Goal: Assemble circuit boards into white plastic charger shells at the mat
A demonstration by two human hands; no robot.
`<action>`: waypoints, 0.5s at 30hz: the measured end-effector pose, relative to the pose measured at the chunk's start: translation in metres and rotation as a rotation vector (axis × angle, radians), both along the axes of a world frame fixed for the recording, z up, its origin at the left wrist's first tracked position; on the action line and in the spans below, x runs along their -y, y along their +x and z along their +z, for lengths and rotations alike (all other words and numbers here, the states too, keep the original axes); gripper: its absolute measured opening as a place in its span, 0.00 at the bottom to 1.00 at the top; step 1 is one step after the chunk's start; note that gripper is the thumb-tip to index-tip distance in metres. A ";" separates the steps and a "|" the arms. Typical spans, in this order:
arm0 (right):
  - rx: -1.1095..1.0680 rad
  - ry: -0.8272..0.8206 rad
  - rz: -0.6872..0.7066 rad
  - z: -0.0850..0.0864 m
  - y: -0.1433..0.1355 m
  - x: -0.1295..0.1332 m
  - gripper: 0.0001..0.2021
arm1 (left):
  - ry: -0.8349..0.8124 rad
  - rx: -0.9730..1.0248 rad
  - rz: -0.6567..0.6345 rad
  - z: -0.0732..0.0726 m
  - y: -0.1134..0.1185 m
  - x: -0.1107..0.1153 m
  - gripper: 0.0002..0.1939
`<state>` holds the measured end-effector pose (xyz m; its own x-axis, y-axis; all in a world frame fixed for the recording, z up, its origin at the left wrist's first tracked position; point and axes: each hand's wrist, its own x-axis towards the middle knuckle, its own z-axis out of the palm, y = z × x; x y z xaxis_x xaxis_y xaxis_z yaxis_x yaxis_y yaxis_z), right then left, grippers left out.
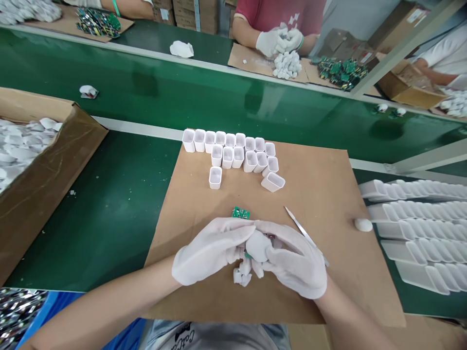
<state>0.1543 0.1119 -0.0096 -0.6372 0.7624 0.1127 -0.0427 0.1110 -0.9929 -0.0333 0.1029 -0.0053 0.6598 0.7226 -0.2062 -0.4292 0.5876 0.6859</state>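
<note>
My left hand (215,250) and my right hand (297,257), both in white gloves, meet over the cardboard sheet. Their fingers are closed round a small white rounded piece (257,246), with a bit of green showing at its left edge. Small white bits (242,275) lie just below the fingers. A green circuit board (241,212) pokes out beyond my fingertips, partly hidden by them. To the right of my right hand lies a slim white pointed tool (301,227); its lower end runs behind the hand.
White open cups (215,178) stand in rows on the cardboard sheet (321,184). Stacked white casings (401,228) and a white rounded part (363,224) are at right. A carton (54,170) of white parts stands left. Co-workers sit beyond the green conveyor (164,92).
</note>
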 end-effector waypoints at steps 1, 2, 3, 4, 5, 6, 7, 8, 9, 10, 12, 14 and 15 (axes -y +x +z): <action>-0.027 -0.046 0.047 -0.001 0.001 0.000 0.18 | -0.006 0.007 -0.004 0.000 0.000 0.000 0.20; -0.022 -0.046 0.080 -0.001 0.002 -0.001 0.16 | -0.012 0.020 -0.003 0.000 -0.001 0.000 0.19; 0.010 -0.005 0.101 -0.001 0.003 -0.002 0.14 | -0.018 0.033 0.001 -0.001 -0.001 0.000 0.18; 0.063 0.073 0.106 0.000 0.004 -0.003 0.11 | -0.023 0.044 0.004 -0.002 -0.002 0.000 0.18; 0.113 0.155 0.096 0.001 0.004 -0.005 0.09 | -0.027 0.052 0.007 -0.003 -0.002 0.000 0.18; 0.145 0.223 0.079 0.001 0.005 -0.006 0.08 | -0.027 0.056 0.009 -0.004 -0.003 0.000 0.18; 0.148 0.272 0.060 0.002 0.005 -0.007 0.08 | -0.026 0.058 0.011 -0.004 -0.003 0.000 0.18; 0.136 0.305 0.044 0.002 0.005 -0.008 0.07 | -0.021 0.056 0.014 -0.004 -0.004 0.000 0.19; 0.132 0.334 0.032 0.001 0.006 -0.008 0.07 | -0.014 0.048 0.016 -0.004 -0.004 0.001 0.19; 0.136 0.357 0.021 -0.001 0.007 -0.009 0.07 | -0.005 0.032 0.011 -0.003 -0.005 0.001 0.20; 0.168 0.403 -0.002 -0.004 0.010 -0.008 0.07 | 0.026 -0.022 -0.011 0.000 -0.006 0.001 0.20; 0.221 0.473 -0.063 -0.008 0.013 -0.007 0.09 | 0.080 -0.086 -0.038 0.003 -0.006 0.001 0.21; 0.234 0.510 -0.091 -0.008 0.013 -0.007 0.10 | 0.111 -0.111 -0.053 0.004 -0.006 0.001 0.22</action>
<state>0.1675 0.1185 -0.0176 -0.6235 0.7016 0.3450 0.2038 0.5719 -0.7946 -0.0394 0.1021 -0.0013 0.6749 0.7101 -0.2005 -0.3177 0.5249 0.7897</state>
